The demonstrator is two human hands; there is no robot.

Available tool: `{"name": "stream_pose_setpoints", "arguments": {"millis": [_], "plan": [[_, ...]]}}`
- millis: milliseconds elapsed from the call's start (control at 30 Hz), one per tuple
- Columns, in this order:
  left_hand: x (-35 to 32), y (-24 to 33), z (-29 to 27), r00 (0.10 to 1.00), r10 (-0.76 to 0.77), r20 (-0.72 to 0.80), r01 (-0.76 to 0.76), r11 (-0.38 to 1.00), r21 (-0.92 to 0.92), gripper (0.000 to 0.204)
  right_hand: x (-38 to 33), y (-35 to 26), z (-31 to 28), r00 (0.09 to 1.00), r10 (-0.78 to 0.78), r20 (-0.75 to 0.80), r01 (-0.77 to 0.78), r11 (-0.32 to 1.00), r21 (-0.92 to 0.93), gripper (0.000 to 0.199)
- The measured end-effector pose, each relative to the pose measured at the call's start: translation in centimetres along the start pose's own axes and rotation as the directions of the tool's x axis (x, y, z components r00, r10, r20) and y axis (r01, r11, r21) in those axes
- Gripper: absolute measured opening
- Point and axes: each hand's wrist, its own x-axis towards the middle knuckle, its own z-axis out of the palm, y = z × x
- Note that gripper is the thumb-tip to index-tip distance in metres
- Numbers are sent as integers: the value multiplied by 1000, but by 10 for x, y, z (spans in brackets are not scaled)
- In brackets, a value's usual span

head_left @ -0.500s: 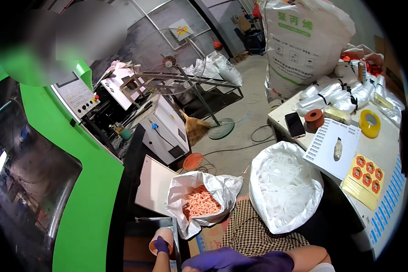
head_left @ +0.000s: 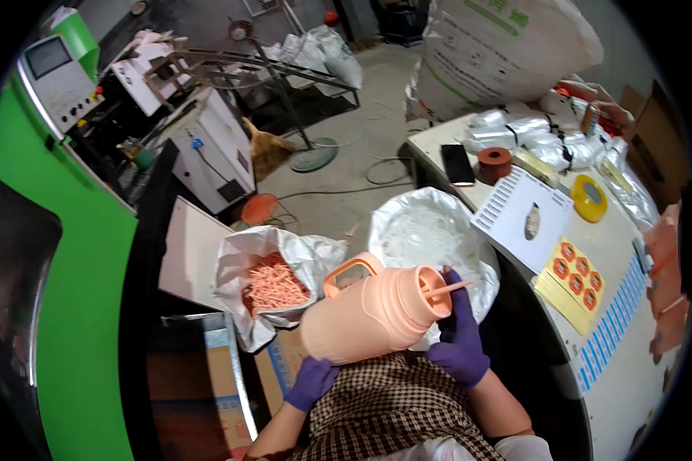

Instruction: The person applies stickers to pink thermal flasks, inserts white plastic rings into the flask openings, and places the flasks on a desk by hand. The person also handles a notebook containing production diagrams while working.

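From the head view, a peach-coloured plastic jug with a loop handle (head_left: 373,311) now lies tilted across the person's lap, where half a second ago only a small orange piece showed in the left hand low in the picture. The left hand (head_left: 311,382), in a purple glove, cups the jug's base from below; the right hand (head_left: 460,338), gloved alike, pinches a thin peach plastic stick (head_left: 447,289) at the jug's open mouth, though whether its tip is already inside is hard to tell. So the work has gone from fetching to fitting. The white bag of peach sticks (head_left: 273,283) sits just left, the white desk (head_left: 623,253) right.
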Motion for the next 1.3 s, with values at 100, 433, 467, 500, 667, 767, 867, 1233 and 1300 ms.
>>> {"name": "stream_pose_setpoints", "arguments": {"millis": [100, 433, 467, 500, 667, 767, 867, 1233, 1300], "plan": [[-17, -13, 27, 553, -516, 654, 833, 322, -450, 23, -2, 14, -7, 982, 40, -183, -85, 966, -245, 94], [68, 77, -89, 951, -299, 77, 306, 944, -120, 146, 14, 20, 17, 948, -172, 267, 278, 858, -432, 60], [72, 72, -73, 969, -229, 94, 244, 950, -195, 147, 14, 17, 26, 925, -189, 329, 328, 835, -442, 65], [75, 67, -59, 980, -165, 108, 188, 945, -268, 149, 11, 14, 36, 901, -125, 416, 312, 854, -418, 71], [108, 87, -34, 988, -61, -145, 26, 973, -229, 93, -10, -11, 27, 872, -277, 404, 478, 659, -581, 67], [118, 94, -30, 969, -62, -238, 0, 968, -252, 55, -18, -15, 29, 783, -176, 597, 613, 379, -693, 58], [114, 116, -23, 975, 127, -183, -120, 992, 48, 65, -29, -8, 31, 818, -63, 572, 564, 285, -775, 63], [103, 113, -21, 982, 92, -167, -94, 996, -1, 82, -32, 4, 31, 809, -68, 584, 588, 127, -799, 31], [103, 113, -19, 986, 57, -158, -66, 996, -58, 82, -33, 2, 30, 804, -3, 594, 589, 134, -797, 27]]}}
